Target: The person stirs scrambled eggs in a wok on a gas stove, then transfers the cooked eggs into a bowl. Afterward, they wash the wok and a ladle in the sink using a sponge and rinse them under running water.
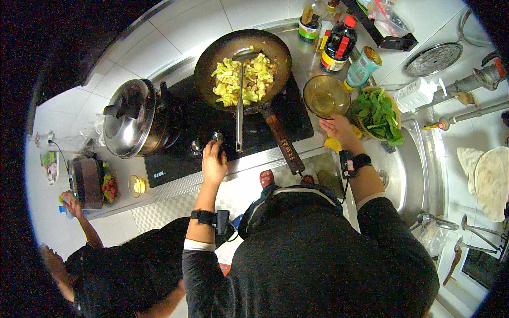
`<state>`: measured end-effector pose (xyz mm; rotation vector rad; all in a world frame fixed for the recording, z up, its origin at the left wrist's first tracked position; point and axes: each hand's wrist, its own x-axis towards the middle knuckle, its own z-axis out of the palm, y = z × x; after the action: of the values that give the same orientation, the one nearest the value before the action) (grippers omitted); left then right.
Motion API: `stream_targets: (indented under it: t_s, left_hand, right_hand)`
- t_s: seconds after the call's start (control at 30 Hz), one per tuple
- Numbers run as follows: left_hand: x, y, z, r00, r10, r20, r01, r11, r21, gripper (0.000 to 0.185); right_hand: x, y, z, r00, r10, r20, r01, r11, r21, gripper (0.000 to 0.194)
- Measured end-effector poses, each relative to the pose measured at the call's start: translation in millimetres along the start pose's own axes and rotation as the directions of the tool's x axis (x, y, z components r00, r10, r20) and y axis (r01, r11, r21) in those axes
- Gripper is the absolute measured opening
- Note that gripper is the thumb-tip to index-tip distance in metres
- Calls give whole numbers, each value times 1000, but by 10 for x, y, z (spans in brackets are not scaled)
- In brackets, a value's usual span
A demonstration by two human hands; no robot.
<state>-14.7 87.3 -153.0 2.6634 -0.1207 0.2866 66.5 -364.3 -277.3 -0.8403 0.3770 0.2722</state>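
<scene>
Cooked cauliflower-like vegetable pieces [258,75] lie in a dark wok [204,85] on a black gas hob [254,131]. A metal spatula [240,107] rests in the wok, its handle reaching over the hob's front. My left hand [214,161] is at a round control knob [217,136] on the hob; whether the fingers grip it is unclear. My right hand [336,127] touches the near rim of an amber glass bowl [327,96] on the counter, right of the wok; its grip is partly hidden. The wok's wooden handle [284,145] points toward me between my hands.
A lidded pot [131,119] stands left. Sauce bottles [340,43], a teal canister [362,67] and a basket of leafy greens [377,113] stand right, beside the sink [409,175]. A small glass bowl [137,186] is on the left counter. Another person [131,262] stands at my left.
</scene>
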Motion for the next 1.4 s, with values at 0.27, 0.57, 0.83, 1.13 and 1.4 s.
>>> stream_targets:
  t_s: [0.27, 0.57, 0.83, 1.13, 1.4]
  left_hand:
    - [-235, -69, -52, 999, -46, -11, 45, 998, -32, 28]
    - [-47, 3, -117, 999, 33, -34, -37, 992, -117, 23]
    - [341, 437, -347, 992, 98, -74, -111, 975, -194, 49]
    - [596, 820, -469, 839, 542, 55, -544, 832, 106, 35]
    - [1073, 759, -836, 813, 580, 54, -574, 782, 241, 29]
  right_hand:
    - [-657, -335, 614, 995, 49, -92, -32, 983, 179, 33]
    - [-1757, -1273, 829, 716, -598, 359, -193, 326, 926, 53]
    - [-2089, -1162, 576, 802, -511, 310, 63, 587, 807, 54]
    - [-2068, -715, 1034, 957, -289, -21, 290, 954, 79, 63]
    - [-1989, -731, 1316, 924, -380, 52, 382, 924, -39, 69]
